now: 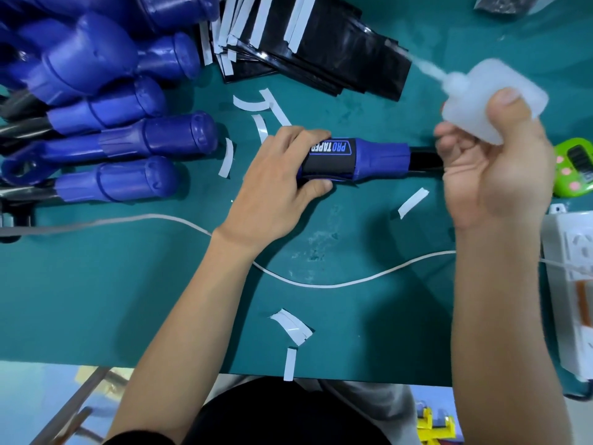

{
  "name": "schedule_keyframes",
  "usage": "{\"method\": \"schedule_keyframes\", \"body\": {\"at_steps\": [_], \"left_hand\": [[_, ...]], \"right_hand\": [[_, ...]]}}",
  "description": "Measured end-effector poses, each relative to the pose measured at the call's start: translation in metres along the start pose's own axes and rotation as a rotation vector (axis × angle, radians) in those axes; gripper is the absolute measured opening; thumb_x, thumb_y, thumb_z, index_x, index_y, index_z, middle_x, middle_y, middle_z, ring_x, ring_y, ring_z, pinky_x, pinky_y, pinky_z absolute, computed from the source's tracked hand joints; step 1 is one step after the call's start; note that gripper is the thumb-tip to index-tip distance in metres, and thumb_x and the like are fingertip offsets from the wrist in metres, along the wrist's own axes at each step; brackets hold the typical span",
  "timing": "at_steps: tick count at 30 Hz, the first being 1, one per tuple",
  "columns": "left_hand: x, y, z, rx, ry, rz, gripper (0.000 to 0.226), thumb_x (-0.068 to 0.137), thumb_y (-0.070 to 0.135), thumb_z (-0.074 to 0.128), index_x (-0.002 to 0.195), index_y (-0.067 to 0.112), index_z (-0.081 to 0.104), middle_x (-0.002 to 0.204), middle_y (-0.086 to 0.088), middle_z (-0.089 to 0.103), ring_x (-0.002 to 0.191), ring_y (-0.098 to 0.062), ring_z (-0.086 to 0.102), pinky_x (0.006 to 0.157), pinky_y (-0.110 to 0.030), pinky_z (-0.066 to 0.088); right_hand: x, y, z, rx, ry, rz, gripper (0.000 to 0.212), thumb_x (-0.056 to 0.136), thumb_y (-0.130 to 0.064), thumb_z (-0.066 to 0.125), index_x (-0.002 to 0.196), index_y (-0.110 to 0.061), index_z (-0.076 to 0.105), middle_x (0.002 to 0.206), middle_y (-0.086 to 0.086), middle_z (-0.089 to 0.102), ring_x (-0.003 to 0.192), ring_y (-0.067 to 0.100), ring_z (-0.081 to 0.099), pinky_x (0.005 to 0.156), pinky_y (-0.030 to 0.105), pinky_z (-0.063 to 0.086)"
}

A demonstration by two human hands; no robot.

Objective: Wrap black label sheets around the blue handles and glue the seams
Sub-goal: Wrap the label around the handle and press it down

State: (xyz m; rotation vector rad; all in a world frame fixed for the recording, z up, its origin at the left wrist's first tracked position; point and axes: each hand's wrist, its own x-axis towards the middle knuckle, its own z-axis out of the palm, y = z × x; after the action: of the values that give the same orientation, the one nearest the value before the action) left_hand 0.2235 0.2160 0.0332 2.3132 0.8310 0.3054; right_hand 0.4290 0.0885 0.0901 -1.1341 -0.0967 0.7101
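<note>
A blue handle lying on the green table, black label sheet wrapped around it, left hand with fingers curled around its wrapped end, right hand to the handle's right, gripping a translucent glue bottle, spare sheets beyond the handle.

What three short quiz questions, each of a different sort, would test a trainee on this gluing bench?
1. Fill in: the left hand grips a blue handle whose black label reads PRO ____.
2. True or false: the glue bottle in the right hand has its nozzle touching that label.
3. Where do the spare label sheets lie? A beyond the handle; B inside a box; C in the lap.
Key: 1 TAPER. 2 False: the nozzle points away. 3 A.
</note>
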Motion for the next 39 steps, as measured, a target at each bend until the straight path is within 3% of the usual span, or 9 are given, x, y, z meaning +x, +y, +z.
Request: {"method": "schedule_keyframes", "body": {"at_steps": [5, 15, 18, 22, 28, 32, 34, 37, 39], "left_hand": [[0.000, -0.001, 0.002, -0.011, 0.014, 0.000, 0.057, 0.090, 0.033, 0.077, 0.141, 0.025, 0.054, 0.133, 0.002, 0.053, 0.114, -0.021, 0.050, 0.100, -0.022, 0.035], [-0.001, 0.002, 0.001, -0.035, 0.003, -0.026, 0.056, 0.091, 0.031, 0.076, 0.143, 0.023, 0.055, 0.134, 0.001, 0.052, 0.116, -0.021, 0.049, 0.101, -0.020, 0.032], [-0.001, 0.002, 0.000, -0.035, -0.002, -0.032, 0.056, 0.092, 0.030, 0.076, 0.144, 0.023, 0.055, 0.135, 0.000, 0.052, 0.114, -0.021, 0.049, 0.101, -0.017, 0.031], [-0.001, 0.003, 0.000, -0.036, -0.005, -0.032, 0.056, 0.092, 0.031, 0.075, 0.144, 0.023, 0.054, 0.135, 0.001, 0.051, 0.114, -0.020, 0.048, 0.101, -0.019, 0.031], [-0.002, 0.003, 0.001, -0.033, -0.006, -0.034, 0.056, 0.093, 0.030, 0.075, 0.144, 0.022, 0.054, 0.135, 0.000, 0.051, 0.115, -0.021, 0.048, 0.101, -0.022, 0.033], [-0.002, 0.003, -0.001, -0.025, -0.002, -0.026, 0.056, 0.093, 0.031, 0.075, 0.144, 0.024, 0.054, 0.135, 0.001, 0.051, 0.114, -0.020, 0.048, 0.100, -0.022, 0.033], [-0.001, 0.002, 0.000, -0.022, -0.003, -0.018, 0.055, 0.094, 0.032, 0.075, 0.144, 0.024, 0.054, 0.135, 0.002, 0.051, 0.114, -0.020, 0.048, 0.099, -0.022, 0.033], [-0.002, 0.003, 0.000, -0.021, 0.010, -0.012, 0.056, 0.092, 0.031, 0.076, 0.143, 0.024, 0.054, 0.134, 0.001, 0.051, 0.114, -0.020, 0.048, 0.099, -0.021, 0.033], [-0.001, 0.003, 0.000, -0.021, 0.009, -0.011, 0.057, 0.091, 0.030, 0.076, 0.143, 0.023, 0.054, 0.134, 0.000, 0.052, 0.114, -0.020, 0.048, 0.099, -0.020, 0.033]], "right_hand": [[0.020, -0.011, -0.008, -0.063, -0.176, 0.021, 0.017, 0.080, -0.001, 0.063, 0.093, -0.012, 0.066, 0.096, 0.006, 0.066, 0.096, 0.031, 0.062, 0.092, 0.039, 0.053], [0.064, -0.016, 0.006, -1.115, -0.265, -0.279, 0.026, 0.090, -0.023, 0.066, 0.115, -0.028, 0.067, 0.097, -0.017, 0.068, 0.088, 0.002, 0.060, 0.081, 0.024, 0.049], [0.078, -0.006, 0.003, -1.368, -0.200, -0.259, 0.027, 0.095, -0.024, 0.054, 0.122, -0.022, 0.058, 0.082, -0.013, 0.061, 0.087, 0.017, 0.055, 0.074, 0.031, 0.039], [0.082, -0.015, -0.010, -1.563, -0.261, -0.188, 0.029, 0.099, -0.022, 0.051, 0.128, -0.019, 0.051, 0.109, 0.014, 0.064, 0.106, 0.040, 0.051, 0.079, 0.036, 0.034], [0.066, -0.023, -0.011, -1.711, -0.154, -0.290, 0.042, 0.089, -0.035, 0.065, 0.128, -0.021, 0.058, 0.110, 0.015, 0.071, 0.107, 0.044, 0.061, 0.094, 0.053, 0.051], [0.019, -0.022, -0.016, -1.471, 0.067, -0.364, 0.035, 0.079, -0.045, 0.056, 0.111, -0.031, 0.054, 0.085, -0.014, 0.063, 0.088, 0.029, 0.067, 0.088, 0.049, 0.055], [-0.007, -0.002, -0.011, -1.387, -0.140, -0.459, 0.030, 0.077, -0.029, 0.071, 0.104, -0.029, 0.059, 0.081, -0.014, 0.065, 0.083, 0.019, 0.063, 0.085, 0.038, 0.052], [-0.025, 0.033, 0.001, -1.483, -0.553, -0.542, 0.074, 0.059, -0.014, 0.094, 0.129, -0.013, 0.067, 0.130, 0.002, 0.067, 0.122, 0.030, 0.059, 0.109, 0.040, 0.039], [-0.021, 0.047, 0.003, -1.464, -0.599, -0.556, 0.088, 0.055, -0.007, 0.096, 0.137, -0.005, 0.063, 0.141, 0.009, 0.063, 0.129, 0.033, 0.057, 0.113, 0.045, 0.037]]}}
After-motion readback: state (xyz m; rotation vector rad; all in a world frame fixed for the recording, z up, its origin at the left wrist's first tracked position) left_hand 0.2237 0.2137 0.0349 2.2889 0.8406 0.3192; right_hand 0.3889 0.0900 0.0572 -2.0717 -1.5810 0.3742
